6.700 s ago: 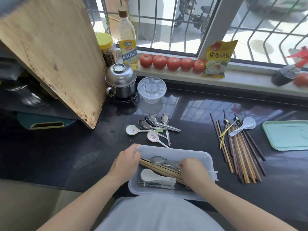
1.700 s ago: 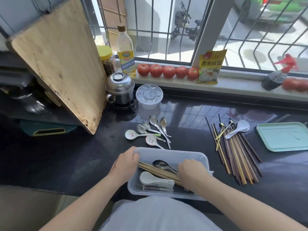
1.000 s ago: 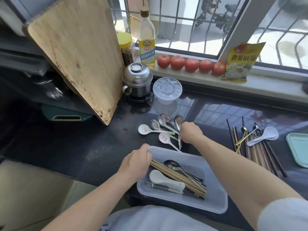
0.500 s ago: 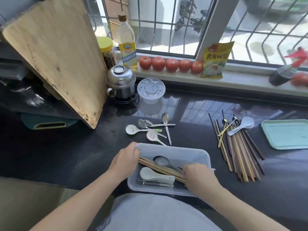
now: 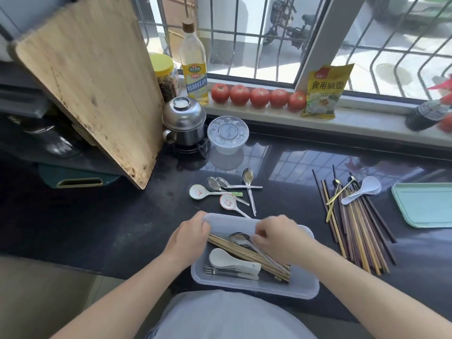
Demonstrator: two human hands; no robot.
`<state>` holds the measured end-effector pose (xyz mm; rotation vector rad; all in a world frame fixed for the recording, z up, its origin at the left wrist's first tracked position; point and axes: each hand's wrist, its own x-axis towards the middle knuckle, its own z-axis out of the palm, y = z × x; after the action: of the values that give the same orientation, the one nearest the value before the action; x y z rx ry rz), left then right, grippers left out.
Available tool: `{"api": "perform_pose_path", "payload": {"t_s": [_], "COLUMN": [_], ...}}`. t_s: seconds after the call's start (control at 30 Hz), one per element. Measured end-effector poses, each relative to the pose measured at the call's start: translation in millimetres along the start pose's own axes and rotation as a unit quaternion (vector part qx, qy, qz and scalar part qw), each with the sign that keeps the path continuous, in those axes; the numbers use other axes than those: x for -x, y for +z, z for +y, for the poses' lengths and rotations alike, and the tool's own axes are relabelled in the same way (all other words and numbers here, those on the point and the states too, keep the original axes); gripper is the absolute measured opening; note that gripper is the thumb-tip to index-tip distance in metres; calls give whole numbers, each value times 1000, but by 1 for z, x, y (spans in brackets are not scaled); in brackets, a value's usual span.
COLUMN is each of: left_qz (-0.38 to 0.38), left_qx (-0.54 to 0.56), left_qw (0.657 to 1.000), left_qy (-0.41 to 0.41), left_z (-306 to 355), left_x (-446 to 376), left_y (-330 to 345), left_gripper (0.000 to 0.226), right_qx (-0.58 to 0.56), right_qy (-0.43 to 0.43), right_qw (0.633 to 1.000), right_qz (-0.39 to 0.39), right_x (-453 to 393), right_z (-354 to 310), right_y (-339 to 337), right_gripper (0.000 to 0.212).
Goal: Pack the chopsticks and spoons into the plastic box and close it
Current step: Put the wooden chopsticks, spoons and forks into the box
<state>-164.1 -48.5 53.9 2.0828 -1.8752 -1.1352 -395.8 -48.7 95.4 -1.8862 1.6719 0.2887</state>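
- Kitchen setup: dark glossy stone counter (image 5: 293, 167) under a barred window, big wooden cutting board (image 5: 93, 86) leaning at the left end, row of red tomatoes (image 5: 258, 96) on the sill.
- Clear rectangular plastic box (image 5: 303, 289) sits at the near edge of the counter, right in front of the person.
- Already inside: a bundle of tan wooden chopsticks (image 5: 244, 253), a white ceramic spoon (image 5: 227, 261), a steel spoon (image 5: 241, 238) and what looks like a small fork.
- Left hand (image 5: 189, 238) grips the box's far left corner, fingers curled over the rim.
- Right hand (image 5: 278, 237) is down in the box over the steel spoons, fingers curled. Can't really tell if it's pinching a handle or just letting go.
- Still out: a loose cluster of metal and patterned ceramic spoons (image 5: 227, 192) mid-counter just behind the box, plus a big pile of mixed chopsticks with a white spoon on top (image 5: 354, 221) toward the right.
- Pale green flat lid (image 5: 425, 206) lies at the far right edge, well apart from the box.
- So I'd say maybe a third packed, and closing hasn't started yet.
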Motion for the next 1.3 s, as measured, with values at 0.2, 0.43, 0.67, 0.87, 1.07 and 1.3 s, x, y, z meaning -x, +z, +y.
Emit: {"api": "perform_pose_path", "payload": {"t_s": [0.2,0.43,0.67,0.87,1.07,1.3], "left_qz": [-6,-7,-14,-16,-8,3], "left_qx": [-25,-55,-34,4,34,26], "left_qw": [1000,998,999,1000,999,1000], "left_qy": [-3,9,1,-6,-3,11], "left_z": [-3,-7,-7,-5,-7,-5], "left_x": [-4,-7,-6,-3,-3,-4], "left_y": [2,6,3,-1,2,3], "left_gripper": [23,24,27,23,23,23], "right_qx": [-42,116,-49,-280,-210,65], "right_qy": [85,68,45,-29,21,113], "right_qw": [991,985,996,953,967,989], "right_qz": [97,109,59,113,-142,-69], "right_x": [-123,-179,-176,-58,57,24], "right_z": [16,32,44,20,29,19], "right_y": [-29,8,-9,-55,-11,49], "right_gripper": [15,30,18,9,10,17]}}
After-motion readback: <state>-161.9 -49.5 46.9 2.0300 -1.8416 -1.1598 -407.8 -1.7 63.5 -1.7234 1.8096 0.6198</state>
